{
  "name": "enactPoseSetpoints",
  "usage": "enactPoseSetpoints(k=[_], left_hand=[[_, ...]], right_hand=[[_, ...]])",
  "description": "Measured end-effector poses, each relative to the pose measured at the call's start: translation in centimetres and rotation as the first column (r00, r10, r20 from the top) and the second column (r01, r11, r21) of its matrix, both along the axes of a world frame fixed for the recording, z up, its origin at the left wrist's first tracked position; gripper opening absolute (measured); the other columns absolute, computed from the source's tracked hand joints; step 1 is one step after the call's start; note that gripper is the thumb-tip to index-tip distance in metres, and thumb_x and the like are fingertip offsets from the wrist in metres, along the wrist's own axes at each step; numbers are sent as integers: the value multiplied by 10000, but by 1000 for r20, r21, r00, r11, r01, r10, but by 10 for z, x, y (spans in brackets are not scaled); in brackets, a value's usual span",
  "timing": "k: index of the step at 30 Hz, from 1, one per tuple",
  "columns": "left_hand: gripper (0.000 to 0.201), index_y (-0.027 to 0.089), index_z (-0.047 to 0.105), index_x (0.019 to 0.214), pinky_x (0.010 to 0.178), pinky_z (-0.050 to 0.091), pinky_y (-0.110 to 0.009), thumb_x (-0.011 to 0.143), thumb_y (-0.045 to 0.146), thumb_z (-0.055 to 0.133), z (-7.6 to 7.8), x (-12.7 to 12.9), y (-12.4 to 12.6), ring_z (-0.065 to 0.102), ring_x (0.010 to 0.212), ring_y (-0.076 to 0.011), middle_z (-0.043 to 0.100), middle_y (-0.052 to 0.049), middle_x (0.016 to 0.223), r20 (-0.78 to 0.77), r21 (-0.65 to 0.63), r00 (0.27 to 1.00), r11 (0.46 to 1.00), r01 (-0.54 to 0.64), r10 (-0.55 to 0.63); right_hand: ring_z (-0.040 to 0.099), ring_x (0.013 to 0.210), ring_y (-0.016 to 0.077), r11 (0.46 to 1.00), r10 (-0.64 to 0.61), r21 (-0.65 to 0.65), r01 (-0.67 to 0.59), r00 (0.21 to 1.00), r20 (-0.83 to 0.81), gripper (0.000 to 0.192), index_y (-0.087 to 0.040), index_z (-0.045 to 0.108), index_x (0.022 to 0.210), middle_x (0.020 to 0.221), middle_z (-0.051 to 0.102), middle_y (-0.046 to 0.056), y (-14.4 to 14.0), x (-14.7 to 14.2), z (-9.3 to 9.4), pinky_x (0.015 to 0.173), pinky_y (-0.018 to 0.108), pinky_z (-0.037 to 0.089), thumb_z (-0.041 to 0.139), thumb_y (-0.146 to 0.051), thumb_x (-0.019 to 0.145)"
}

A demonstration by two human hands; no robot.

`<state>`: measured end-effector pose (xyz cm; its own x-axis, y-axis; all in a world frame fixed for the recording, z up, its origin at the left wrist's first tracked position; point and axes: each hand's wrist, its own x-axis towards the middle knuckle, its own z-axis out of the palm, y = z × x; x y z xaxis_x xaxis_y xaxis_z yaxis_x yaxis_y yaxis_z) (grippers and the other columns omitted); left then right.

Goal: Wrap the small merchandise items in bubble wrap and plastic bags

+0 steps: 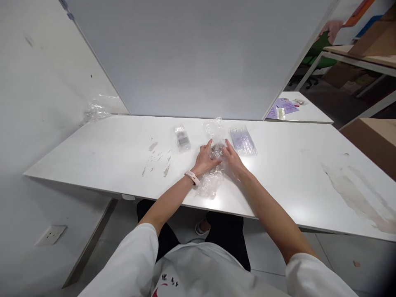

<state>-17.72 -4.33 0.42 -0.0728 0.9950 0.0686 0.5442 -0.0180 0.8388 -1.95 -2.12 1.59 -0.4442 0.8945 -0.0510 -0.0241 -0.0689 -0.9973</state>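
A sheet of clear bubble wrap (pixel 210 185) lies on the white table, stretching from near the front edge to beyond my hands. Around its middle it covers a small dark object (pixel 218 147), too blurred to name. My left hand (pixel 204 161), with a pale band on the wrist, grips the wrap from the left, its thumb lying across the plastic. From the right, my right hand (pixel 232 159) presses its fingers against the same bundle. Some of its fingertips are hidden by the plastic and the hand itself.
A small wrapped packet (pixel 182 139) lies left of my hands, and a purplish clear-wrapped pack (pixel 243 141) to the right. A grey panel (pixel 198 57) stands along the table's (pixel 102 152) back edge. Crumpled plastic (pixel 95 111) sits at the back left corner; a cardboard box (pixel 371 142) stands right.
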Motion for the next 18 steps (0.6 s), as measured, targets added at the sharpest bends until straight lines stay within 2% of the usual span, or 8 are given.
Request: enactPoseSetpoints(k=[3, 5, 7, 9, 11, 14, 16, 18], left_hand=[[915, 260, 310, 1569, 777, 499, -318, 775, 301, 763, -1, -10, 0, 562, 780, -138, 508, -119, 1280, 76, -18, 993, 996, -92, 93], [852, 256, 390, 1529, 729, 490, -277, 763, 211, 759, -1, -18, 1, 538, 710, -96, 547, -89, 1211, 176, -43, 978, 994, -105, 111], [836, 236, 426, 1504, 693, 482, -249, 740, 125, 748, 0, -25, 3, 541, 663, -71, 578, -63, 1131, 291, -71, 950, 993, -95, 112], [816, 210, 447, 1486, 659, 471, -230, 729, 60, 711, 1, -31, 6, 552, 623, -57, 594, -38, 1044, 380, -82, 917, 992, -97, 121], [763, 198, 484, 1453, 625, 453, -214, 733, 21, 658, 1, -35, 8, 541, 584, -47, 602, -17, 978, 419, -71, 896, 989, -131, 149], [640, 201, 589, 1335, 611, 437, -210, 729, -4, 620, 5, -39, 8, 493, 569, -45, 611, -8, 961, 355, -25, 908, 973, -228, 222], [493, 197, 663, 1187, 644, 443, -219, 734, 8, 627, 10, -39, 5, 490, 616, -65, 607, -9, 955, 259, 41, 927, 956, -291, 271], [312, 194, 683, 1079, 677, 448, -233, 783, 97, 665, 15, -34, 0, 509, 674, -93, 604, -12, 921, 198, 76, 949, 961, -266, 247]], right_hand=[[310, 1482, 361, 990, -89, 122, 67, 978, 186, 1197, -310, 167, 1616, 1649, 257, 114, -1, 5, -7, 1173, 531, 323, 837, -591, 665], [437, 1399, 367, 984, -148, 133, 120, 963, 226, 1110, -274, 282, 1593, 1564, 419, 146, -1, 3, -14, 1111, 514, 405, 847, -537, 674], [627, 1169, 330, 975, -215, 99, 198, 955, 206, 911, -230, 449, 1515, 1339, 634, 150, 1, 0, -21, 945, 462, 530, 807, -509, 726], [700, 896, 255, 963, -267, 13, 268, 952, 148, 668, -183, 619, 1353, 1077, 738, 117, 5, -2, -25, 744, 375, 576, 772, -465, 767], [685, 747, 190, 945, -300, -109, 309, 950, 88, 433, -167, 722, 1148, 967, 755, 92, 9, 1, -23, 626, 300, 561, 767, -384, 776], [690, 766, 149, 920, -282, -292, 261, 959, -32, 249, -189, 744, 1008, 1013, 764, 77, 13, 8, -16, 620, 239, 572, 764, -241, 765], [705, 836, 151, 902, -274, -375, 212, 954, -120, 250, -201, 735, 1007, 1018, 766, 64, 14, 12, -10, 679, 232, 596, 758, -193, 758], [712, 898, 162, 884, -280, -430, 182, 944, -175, 260, -212, 725, 1024, 1015, 763, 50, 14, 13, -6, 757, 249, 610, 749, -186, 767]])
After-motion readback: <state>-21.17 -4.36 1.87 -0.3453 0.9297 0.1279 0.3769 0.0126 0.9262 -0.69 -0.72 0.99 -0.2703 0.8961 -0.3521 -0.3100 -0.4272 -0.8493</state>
